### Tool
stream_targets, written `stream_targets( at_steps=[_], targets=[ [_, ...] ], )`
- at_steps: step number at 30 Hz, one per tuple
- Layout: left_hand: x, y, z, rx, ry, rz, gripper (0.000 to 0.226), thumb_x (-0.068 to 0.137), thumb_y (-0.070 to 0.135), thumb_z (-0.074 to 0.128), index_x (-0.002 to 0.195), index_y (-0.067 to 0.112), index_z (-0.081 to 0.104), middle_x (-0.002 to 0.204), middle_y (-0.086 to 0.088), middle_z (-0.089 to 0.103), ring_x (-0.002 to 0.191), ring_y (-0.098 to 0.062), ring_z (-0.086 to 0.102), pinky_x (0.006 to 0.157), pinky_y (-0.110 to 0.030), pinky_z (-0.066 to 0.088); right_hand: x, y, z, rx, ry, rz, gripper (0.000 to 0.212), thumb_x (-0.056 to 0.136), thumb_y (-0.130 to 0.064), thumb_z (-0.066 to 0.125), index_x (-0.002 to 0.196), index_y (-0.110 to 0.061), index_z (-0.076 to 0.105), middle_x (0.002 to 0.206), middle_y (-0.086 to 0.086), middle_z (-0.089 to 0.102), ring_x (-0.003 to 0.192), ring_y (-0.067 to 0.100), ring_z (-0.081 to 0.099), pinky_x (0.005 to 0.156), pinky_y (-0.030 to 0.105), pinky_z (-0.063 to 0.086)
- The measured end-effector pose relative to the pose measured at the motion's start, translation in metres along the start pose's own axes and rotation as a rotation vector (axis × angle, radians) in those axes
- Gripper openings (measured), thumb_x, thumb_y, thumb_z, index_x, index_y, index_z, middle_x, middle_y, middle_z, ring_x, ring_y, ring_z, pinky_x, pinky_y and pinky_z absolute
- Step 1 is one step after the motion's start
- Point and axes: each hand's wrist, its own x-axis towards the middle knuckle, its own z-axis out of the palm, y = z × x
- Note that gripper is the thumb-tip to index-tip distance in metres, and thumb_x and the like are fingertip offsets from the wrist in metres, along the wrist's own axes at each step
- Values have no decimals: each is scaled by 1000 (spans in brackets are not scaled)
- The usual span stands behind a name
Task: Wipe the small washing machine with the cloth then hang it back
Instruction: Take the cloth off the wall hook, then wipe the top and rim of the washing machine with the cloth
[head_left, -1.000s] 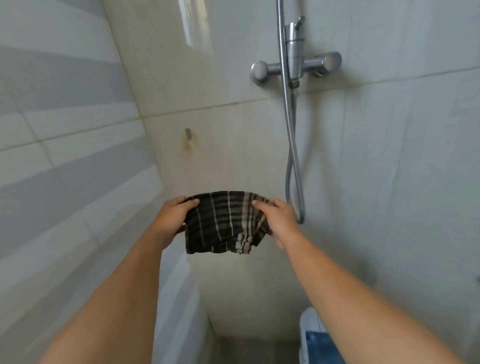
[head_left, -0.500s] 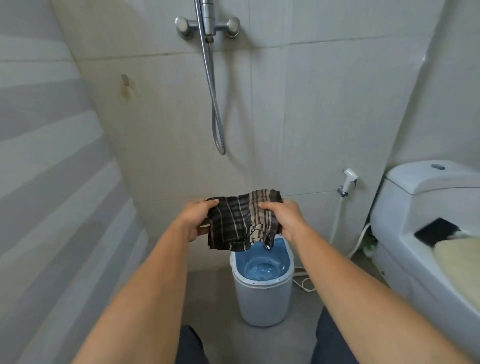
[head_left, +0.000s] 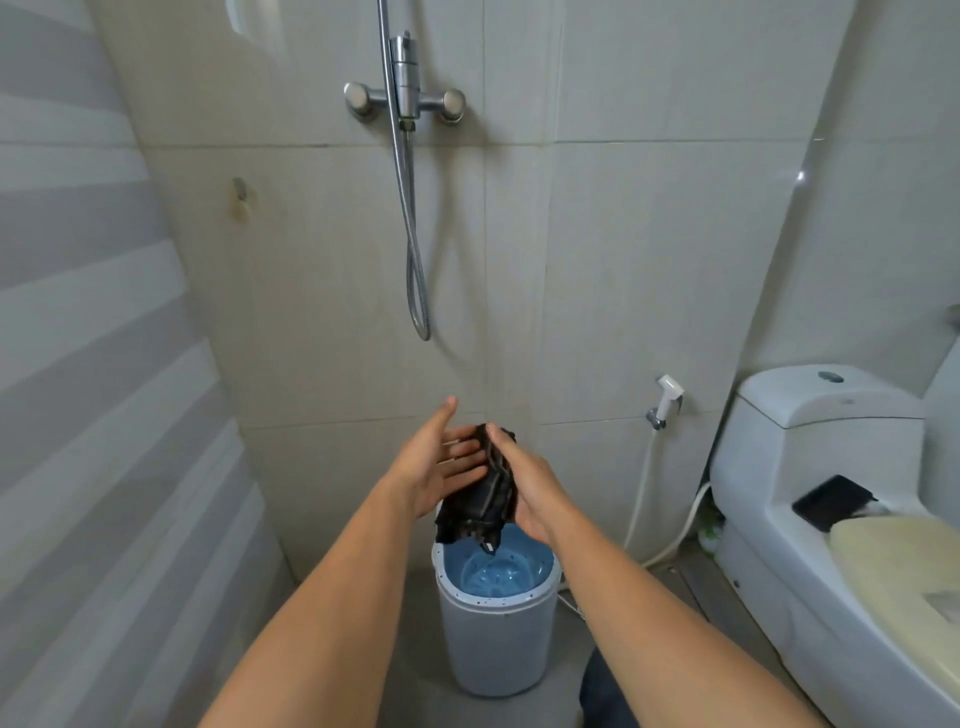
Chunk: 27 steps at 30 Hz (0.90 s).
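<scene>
No writing is showing anywhere you can read. You are pressing the dark cloth (head_left: 485, 499) bunched between your palms: your left hand (head_left: 441, 462) is lying flat and released against it, your right hand (head_left: 527, 493) is cupping it. It is hanging just above the open small washing machine (head_left: 496, 629), which is standing on the grey floor. A shower hose (head_left: 413, 234) is dangling on the tiled wall behind, a toilet (head_left: 831, 493) is sitting to your right.
</scene>
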Motion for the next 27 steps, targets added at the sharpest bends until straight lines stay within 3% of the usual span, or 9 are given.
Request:
stream_targets(
  at_steps=[3,6,9,12,14,17,21,24,27],
  targets=[
    [3,3,0,-22,-72,-16,62,89,63,55,123,12,62,120,-16,68,114,-35,66,99,-49,53,6,13,-7,101,-91,65,50,89,-36,78,129,-8,66,120,23,73,113,36,71,105,54,51],
    [10,1,-9,34,65,87,46,95,54,53,120,16,63,115,-12,70,105,-29,71,89,-46,59,15,26,-16,154,-2,150,42,95,-25,69,131,-4,62,116,23,74,108,38,72,92,49,58],
    [15,-9,-18,372,307,209,25,95,39,60,100,15,68,98,-6,70,87,-18,67,83,-42,60,20,33,-22,222,45,224,40,99,-31,62,128,-4,62,115,22,74,110,38,71,94,49,55],
    [15,-29,-19,654,140,101,28,86,43,72,101,19,72,92,0,74,82,-15,70,78,-30,58,25,38,-26,277,30,242,41,101,-36,57,128,-5,64,119,22,73,115,38,68,106,52,49],
    [16,-42,-18,638,9,39,42,76,44,81,110,23,70,100,0,77,90,-15,75,82,-28,60,25,39,-27,298,8,242,43,103,-35,53,130,-4,65,122,22,72,118,38,67,108,52,48],
    [25,-57,-19,601,-19,85,55,69,30,89,118,25,63,106,-2,76,92,-16,75,86,-32,60,23,37,-29,253,-4,210,38,104,-31,55,123,-1,67,117,22,74,112,38,69,106,53,49],
    [27,-65,-14,497,56,116,55,75,7,81,125,14,58,108,-10,74,92,-25,75,80,-38,62,24,41,-36,-65,226,82,42,87,-38,77,115,-6,70,102,16,78,97,29,72,87,43,55],
    [28,-70,-12,228,81,46,51,75,7,80,121,8,57,101,-19,76,92,-38,74,85,-52,59,24,46,-40,-134,273,121,54,73,-58,82,106,-17,73,98,5,74,97,21,64,84,40,49],
    [26,-70,-8,285,50,20,40,77,24,79,112,11,65,97,-10,77,92,-28,72,79,-39,56,24,44,-45,-21,218,176,53,80,-55,78,112,-14,74,99,7,78,97,27,72,87,43,54]
  ],
)
